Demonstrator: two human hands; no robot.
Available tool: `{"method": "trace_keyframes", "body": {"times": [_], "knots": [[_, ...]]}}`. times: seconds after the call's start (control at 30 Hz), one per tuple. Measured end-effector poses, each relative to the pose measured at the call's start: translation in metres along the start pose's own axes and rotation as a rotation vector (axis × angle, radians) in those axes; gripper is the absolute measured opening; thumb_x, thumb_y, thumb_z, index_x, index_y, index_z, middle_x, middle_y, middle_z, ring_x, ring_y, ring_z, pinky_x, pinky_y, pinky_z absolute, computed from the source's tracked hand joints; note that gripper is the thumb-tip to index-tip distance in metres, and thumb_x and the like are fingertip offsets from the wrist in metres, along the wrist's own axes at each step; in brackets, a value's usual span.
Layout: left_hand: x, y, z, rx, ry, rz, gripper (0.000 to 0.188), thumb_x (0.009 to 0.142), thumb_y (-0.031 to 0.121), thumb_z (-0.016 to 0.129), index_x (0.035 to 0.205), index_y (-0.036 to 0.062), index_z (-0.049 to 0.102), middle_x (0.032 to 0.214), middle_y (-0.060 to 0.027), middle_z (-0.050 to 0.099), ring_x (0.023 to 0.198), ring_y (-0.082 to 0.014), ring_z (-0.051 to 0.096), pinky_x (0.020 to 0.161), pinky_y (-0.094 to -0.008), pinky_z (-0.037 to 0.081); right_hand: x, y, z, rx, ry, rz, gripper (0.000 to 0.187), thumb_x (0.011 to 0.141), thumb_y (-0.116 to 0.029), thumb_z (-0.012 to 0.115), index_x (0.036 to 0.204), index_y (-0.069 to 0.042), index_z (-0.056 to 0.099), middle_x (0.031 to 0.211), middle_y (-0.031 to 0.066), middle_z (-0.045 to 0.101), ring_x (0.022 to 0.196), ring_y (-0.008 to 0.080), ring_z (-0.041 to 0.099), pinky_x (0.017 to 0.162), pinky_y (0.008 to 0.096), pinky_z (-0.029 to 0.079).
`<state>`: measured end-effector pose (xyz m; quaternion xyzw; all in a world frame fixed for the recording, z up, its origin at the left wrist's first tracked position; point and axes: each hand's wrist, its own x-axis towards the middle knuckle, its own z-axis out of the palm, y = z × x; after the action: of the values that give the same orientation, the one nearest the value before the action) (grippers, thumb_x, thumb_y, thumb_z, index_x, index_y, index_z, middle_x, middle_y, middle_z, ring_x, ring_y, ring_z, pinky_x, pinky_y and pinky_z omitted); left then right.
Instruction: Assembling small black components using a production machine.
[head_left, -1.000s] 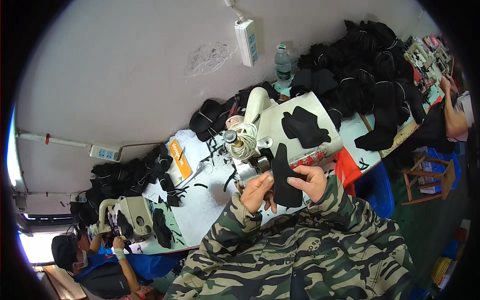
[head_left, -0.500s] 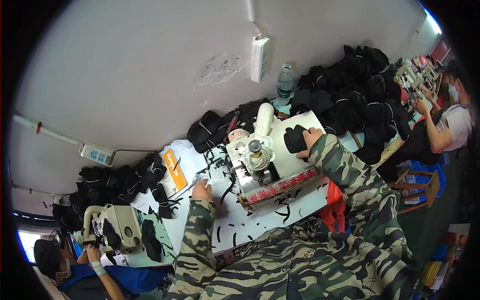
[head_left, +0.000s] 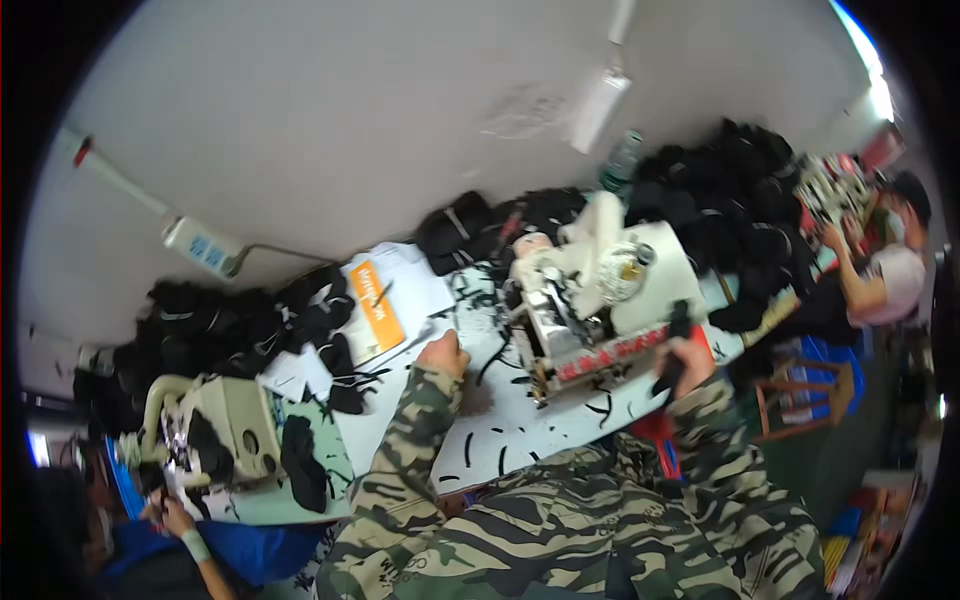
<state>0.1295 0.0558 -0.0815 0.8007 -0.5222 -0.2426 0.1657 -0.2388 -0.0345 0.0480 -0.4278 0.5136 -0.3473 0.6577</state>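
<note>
My left hand (head_left: 443, 355) is closed over the white tabletop (head_left: 487, 445), left of the sewing machine (head_left: 655, 275). Whatever its fingers hold, if anything, is hidden. In my right hand (head_left: 690, 366), at the machine's front right corner, are black fabric pieces (head_left: 668, 372), blurred by motion. The machine is cream-coloured, with a red-marked front edge and a cone of white thread (head_left: 628, 272) on top. Short black scraps lie scattered over the tabletop around it.
Bundled black fabric (head_left: 710, 190) is heaped along the wall behind, beside a plastic bottle (head_left: 621, 160). Papers and an orange-and-white booklet (head_left: 378, 310) lie at left. Co-workers sit on both sides, one near another sewing machine (head_left: 225, 425). A wooden stool (head_left: 808, 395) stands at right.
The view has turned, so the scene sits differently. My right hand has come off the machine's top with the black fabric pieces, down to its front right corner. My left hand's fingers are more curled.
</note>
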Motion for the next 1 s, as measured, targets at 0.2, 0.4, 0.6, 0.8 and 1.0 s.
{"method": "trace_keyframes", "body": {"times": [0.2, 0.4, 0.6, 0.8, 1.0], "knots": [[-0.053, 0.083, -0.023, -0.766, -0.351, 0.302, 0.015, 0.073, 0.011, 0.055, 0.082, 0.0021, 0.064, 0.072, -0.0101, 0.063, 0.062, -0.0155, 0.059, 0.060, -0.0265, 0.046, -0.065, 0.061, 0.056, 0.575, -0.416, 0.447, 0.020, 0.081, -0.014, 0.051, 0.094, 0.001, 0.048, 0.077, 0.0116, 0.055, 0.066, 0.0248, 0.056, 0.065, 0.0409, 0.048], [-0.094, 0.157, 0.002, -1.142, -0.794, 0.202, 0.022, 0.081, 0.012, 0.058, 0.096, -0.0034, 0.059, 0.077, -0.0036, 0.059, 0.069, -0.0104, 0.054, 0.060, -0.0232, 0.044, -0.072, 0.061, 0.044, 0.910, -0.909, 0.708, 0.046, 0.085, -0.032, 0.045, 0.117, 0.000, 0.039, 0.095, 0.0161, 0.054, 0.084, 0.0294, 0.056, 0.080, 0.0435, 0.045], [-0.122, 0.158, 0.040, -1.206, -0.426, -0.131, 0.022, 0.079, 0.019, 0.064, 0.084, -0.0024, 0.061, 0.068, -0.0028, 0.059, 0.058, -0.0075, 0.051, 0.053, -0.0226, 0.041, -0.069, 0.055, -0.003, 0.327, -0.755, 0.487, 0.049, 0.085, -0.034, 0.050, 0.119, 0.001, 0.044, 0.101, 0.0149, 0.057, 0.086, 0.0204, 0.056, 0.078, 0.0341, 0.045], [-0.149, 0.178, 0.072, -1.212, -0.427, -0.467, 0.026, 0.081, 0.021, 0.061, 0.075, -0.0039, 0.059, 0.063, -0.0056, 0.057, 0.047, -0.0103, 0.052, 0.043, -0.0233, 0.043, -0.066, 0.065, -0.025, -0.190, -0.378, 0.050, 0.025, 0.086, -0.015, 0.050, 0.102, 0.005, 0.056, 0.085, 0.0063, 0.061, 0.079, 0.0096, 0.054, 0.071, 0.0250, 0.043], [-0.145, 0.203, 0.070, -1.202, -0.124, -0.449, 0.020, 0.083, 0.016, 0.058, 0.077, -0.0023, 0.059, 0.063, -0.0054, 0.056, 0.046, -0.0104, 0.051, 0.041, -0.0225, 0.040, -0.042, 0.070, -0.056, -0.106, -0.096, -0.100, 0.023, 0.086, -0.012, 0.049, 0.101, 0.005, 0.056, 0.086, 0.0072, 0.061, 0.078, 0.0095, 0.053, 0.071, 0.0244, 0.043]]}}
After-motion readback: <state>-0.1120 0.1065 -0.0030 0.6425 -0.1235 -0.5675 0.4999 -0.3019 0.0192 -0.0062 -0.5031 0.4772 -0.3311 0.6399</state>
